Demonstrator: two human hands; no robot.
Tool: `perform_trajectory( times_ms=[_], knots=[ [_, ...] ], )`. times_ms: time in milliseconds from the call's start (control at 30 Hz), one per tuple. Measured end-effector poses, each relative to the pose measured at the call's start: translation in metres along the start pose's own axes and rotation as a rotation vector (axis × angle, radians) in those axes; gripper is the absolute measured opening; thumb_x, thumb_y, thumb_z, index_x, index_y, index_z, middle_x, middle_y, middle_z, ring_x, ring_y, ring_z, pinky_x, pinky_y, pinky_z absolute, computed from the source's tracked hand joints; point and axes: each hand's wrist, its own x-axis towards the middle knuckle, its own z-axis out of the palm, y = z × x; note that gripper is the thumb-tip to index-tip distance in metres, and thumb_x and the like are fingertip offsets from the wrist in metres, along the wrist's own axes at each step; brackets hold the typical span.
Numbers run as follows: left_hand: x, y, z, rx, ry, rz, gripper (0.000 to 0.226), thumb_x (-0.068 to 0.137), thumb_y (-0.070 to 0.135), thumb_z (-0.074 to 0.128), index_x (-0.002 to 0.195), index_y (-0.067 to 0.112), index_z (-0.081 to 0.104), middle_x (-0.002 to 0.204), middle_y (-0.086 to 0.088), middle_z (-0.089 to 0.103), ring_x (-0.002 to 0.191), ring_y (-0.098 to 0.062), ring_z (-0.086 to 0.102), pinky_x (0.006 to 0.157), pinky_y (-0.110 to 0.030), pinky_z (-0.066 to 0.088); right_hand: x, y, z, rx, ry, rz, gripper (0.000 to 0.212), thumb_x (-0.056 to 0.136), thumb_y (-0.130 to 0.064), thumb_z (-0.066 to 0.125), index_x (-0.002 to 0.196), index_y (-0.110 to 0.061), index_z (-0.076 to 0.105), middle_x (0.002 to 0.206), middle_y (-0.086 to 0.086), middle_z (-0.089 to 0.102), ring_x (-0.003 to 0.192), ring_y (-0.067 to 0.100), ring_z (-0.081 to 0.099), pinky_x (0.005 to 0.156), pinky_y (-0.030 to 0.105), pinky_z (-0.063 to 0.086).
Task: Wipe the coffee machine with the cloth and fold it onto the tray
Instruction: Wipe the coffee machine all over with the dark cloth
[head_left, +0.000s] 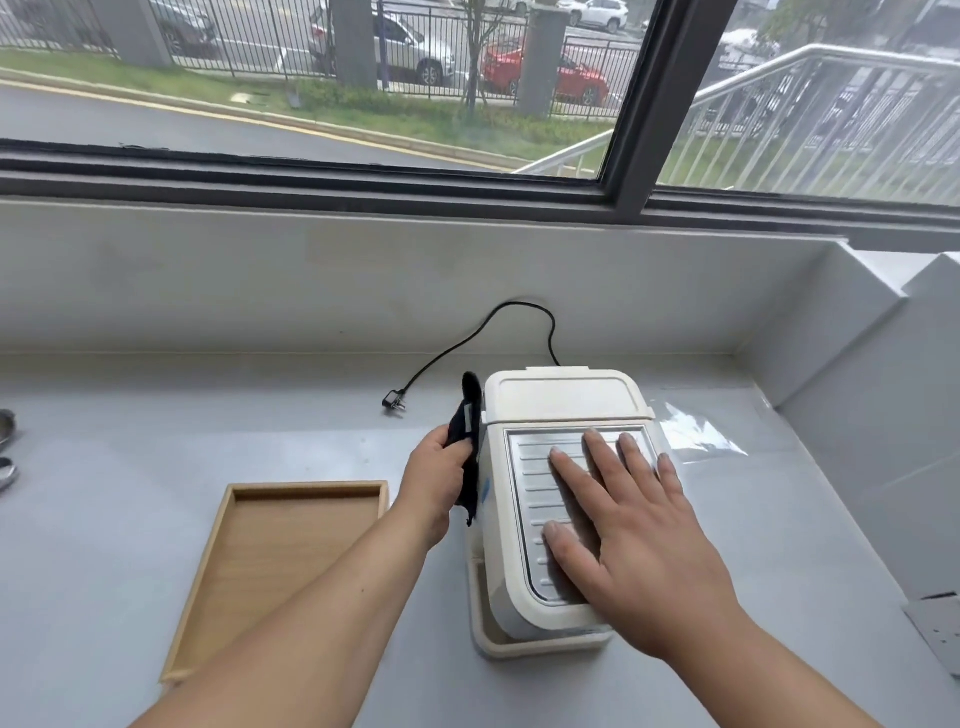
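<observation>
A cream coffee machine (563, 400) stands on the grey counter, seen from above, with a ribbed metal plate on its top. My right hand (628, 535) lies flat on that plate, fingers spread. My left hand (434, 480) grips a black cloth (470, 415) and presses it against the machine's left side. The cloth hangs down along that side wall. An empty wooden tray (208, 566) sits on the counter to the left of the machine, under my left forearm.
The machine's black cord and plug (395, 402) lie unplugged on the counter behind it. A clear plastic sheet (696, 431) lies to its right. Metal objects (6, 447) show at the left edge. A grey plate (935, 629) is at the right. A wall and window sill stand behind.
</observation>
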Motion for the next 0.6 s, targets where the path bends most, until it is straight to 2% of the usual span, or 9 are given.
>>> perform_trajectory(
  times_ms=[100, 233, 333, 400, 600],
  knots=[
    [0.007, -0.021, -0.001, 0.016, 0.031, -0.041, 0.025, 0.095, 0.015, 0.057, 0.113, 0.018, 0.074, 0.101, -0.011, 0.078, 0.080, -0.026, 0.067, 0.067, -0.035, 0.051, 0.001, 0.000, 0.000, -0.001, -0.006, -0.001, 0.074, 0.092, -0.077, 0.012, 0.161, -0.053, -0.001, 0.173, -0.012, -0.010, 0.158, 0.017, -0.018, 0.127, 0.045, -0.011],
    [0.018, -0.041, -0.003, 0.073, 0.057, -0.076, 0.026, 0.094, 0.014, 0.054, 0.109, 0.019, 0.075, 0.108, -0.017, 0.078, 0.089, -0.033, 0.070, 0.073, -0.040, 0.055, 0.000, 0.001, 0.001, 0.001, -0.002, 0.005, 0.073, 0.093, -0.076, 0.013, 0.160, -0.052, -0.004, 0.174, -0.012, -0.010, 0.158, 0.016, -0.020, 0.127, 0.045, -0.011],
    [0.024, -0.055, -0.005, 0.102, 0.072, -0.104, 0.025, 0.094, 0.014, 0.056, 0.111, 0.020, 0.074, 0.110, -0.015, 0.078, 0.103, -0.040, 0.073, 0.089, -0.052, 0.061, 0.000, 0.001, 0.002, 0.013, 0.000, 0.004, 0.074, 0.093, -0.076, 0.014, 0.161, -0.052, -0.003, 0.174, -0.011, -0.008, 0.159, 0.017, -0.017, 0.127, 0.045, -0.011],
    [0.028, -0.059, -0.004, 0.128, 0.084, -0.108, 0.024, 0.094, 0.014, 0.059, 0.110, 0.022, 0.075, 0.108, -0.012, 0.079, 0.106, -0.042, 0.073, 0.097, -0.060, 0.058, 0.001, 0.001, 0.002, 0.017, 0.001, 0.003, 0.074, 0.093, -0.076, 0.015, 0.161, -0.052, -0.001, 0.174, -0.011, -0.006, 0.159, 0.017, -0.015, 0.127, 0.045, -0.011],
    [0.028, -0.069, -0.008, 0.285, 0.108, -0.118, 0.021, 0.093, 0.013, 0.063, 0.109, 0.024, 0.069, 0.106, -0.010, 0.077, 0.103, -0.039, 0.073, 0.092, -0.058, 0.060, 0.001, 0.002, 0.001, 0.035, 0.004, 0.005, 0.074, 0.094, -0.075, 0.018, 0.161, -0.051, 0.001, 0.175, -0.010, -0.003, 0.160, 0.018, -0.011, 0.127, 0.045, -0.011]
  ],
)
